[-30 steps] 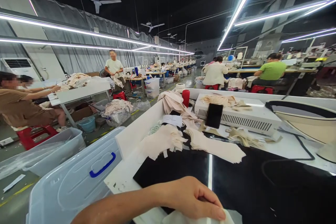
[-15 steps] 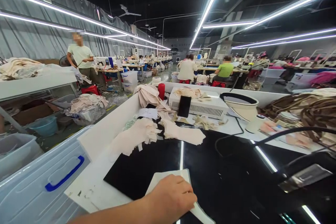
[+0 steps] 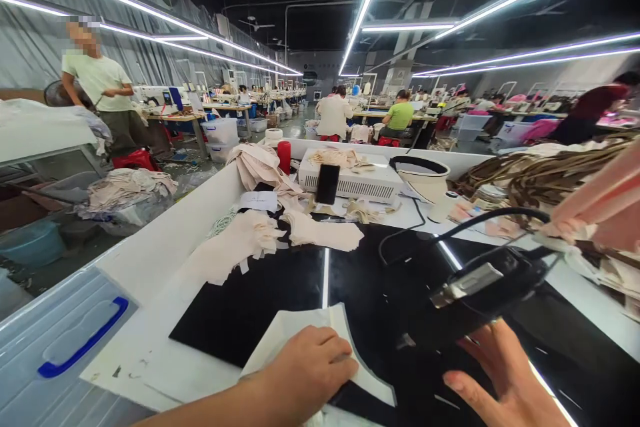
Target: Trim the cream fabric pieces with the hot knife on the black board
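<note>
My left hand (image 3: 313, 363) lies over a cream cut fabric panel (image 3: 355, 353) on the black board (image 3: 225, 320). Its fingers are curled down on the panel, and the palm hides part of it. At the lower right is my right hand (image 3: 510, 380), its thumb and fingers apart. Just above it sits a black corded hand tool (image 3: 480, 293) with a metal plate on its side. The right fingertips are close to the tool's underside; whether they touch is unclear.
Stacked cream fabric pieces (image 3: 235, 243) and a second stack (image 3: 325, 230) lie at the board's far edge. Behind them are a phone (image 3: 328, 184), a white vented box (image 3: 360, 183) and a cream round band (image 3: 423, 177). Brown strips (image 3: 525, 170) and a peach cloth (image 3: 605, 193) are at right.
My right hand has come into view beside the black tool. The view has shifted, so the table's right side shows more. My left hand stays on the cream panel.
</note>
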Demonstrator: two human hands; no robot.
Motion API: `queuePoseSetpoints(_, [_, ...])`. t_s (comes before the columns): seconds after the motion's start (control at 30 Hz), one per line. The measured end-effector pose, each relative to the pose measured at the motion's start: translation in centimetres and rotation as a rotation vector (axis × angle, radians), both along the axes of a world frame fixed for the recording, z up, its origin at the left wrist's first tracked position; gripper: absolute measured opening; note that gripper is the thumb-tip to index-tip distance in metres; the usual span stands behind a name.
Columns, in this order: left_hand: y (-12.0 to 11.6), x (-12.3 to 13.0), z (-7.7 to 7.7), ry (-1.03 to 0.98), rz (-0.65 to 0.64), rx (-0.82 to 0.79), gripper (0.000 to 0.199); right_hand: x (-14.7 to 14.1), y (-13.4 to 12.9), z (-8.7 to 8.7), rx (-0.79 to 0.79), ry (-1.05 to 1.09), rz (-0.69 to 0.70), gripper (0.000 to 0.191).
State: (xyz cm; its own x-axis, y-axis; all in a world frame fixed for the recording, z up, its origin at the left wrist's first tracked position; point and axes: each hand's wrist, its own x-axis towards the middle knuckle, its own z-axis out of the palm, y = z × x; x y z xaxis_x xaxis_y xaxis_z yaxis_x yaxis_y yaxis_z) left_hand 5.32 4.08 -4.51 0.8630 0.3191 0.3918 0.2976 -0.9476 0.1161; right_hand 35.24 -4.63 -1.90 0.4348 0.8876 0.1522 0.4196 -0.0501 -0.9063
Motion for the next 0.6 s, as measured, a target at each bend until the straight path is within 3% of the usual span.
queuePoseSetpoints(0.1, [-0.6,0.1,-0.1,-0.022,-0.030,0.001,0.022,-2.9,1.8,3.6,0.250,0.078,0.000,0.094])
queuePoseSetpoints(0.23, [-1.2,0.3,-0.7,-0.025,-0.076,0.001,0.019,-6.8,4.0,6.2,0.486,0.144,-0.015,0.050])
queuePoseSetpoints(0.37, [-1.1,0.6,-0.1,-0.063,-0.112,-0.013,0.013,-8.1,5.6,6.3,0.567,0.192,-0.079,0.033])
queuePoseSetpoints(0.5, [-0.3,1.3,1.1,-0.064,-0.095,0.019,0.015,-8.5,7.0,6.1,0.621,0.195,-0.005,0.029])
queuePoseSetpoints(0.6, [0.4,2.2,0.7,-0.008,-0.032,0.092,0.013,-8.9,8.1,5.6,0.682,0.259,0.045,0.035])
